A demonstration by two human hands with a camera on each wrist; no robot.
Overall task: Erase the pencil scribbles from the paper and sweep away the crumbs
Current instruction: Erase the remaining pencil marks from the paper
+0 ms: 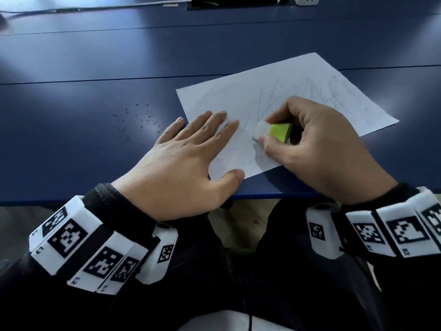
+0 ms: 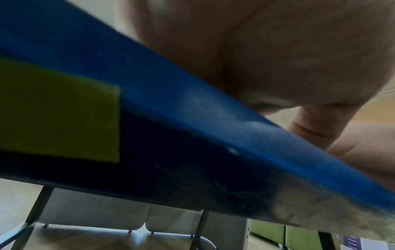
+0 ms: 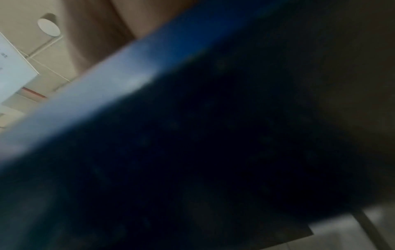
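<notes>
A white sheet of paper (image 1: 298,91) lies askew on the blue table (image 1: 95,68), with grey pencil scribbles (image 1: 334,94) across its middle and far right. My left hand (image 1: 191,149) lies flat with straight fingers on the sheet's near left corner. My right hand (image 1: 310,144) pinches a white eraser in a green sleeve (image 1: 272,132), whose white tip touches the paper. Dark eraser crumbs (image 1: 143,118) are scattered on the table left of the sheet. Both wrist views show only the blue table edge (image 2: 213,126) from below, with my left palm (image 2: 267,50) above it.
The table's near edge (image 1: 274,195) runs just under both wrists. A cable (image 1: 95,8) and a white power strip (image 1: 306,0) sit at the far edge. Chair legs (image 2: 198,228) stand under the table.
</notes>
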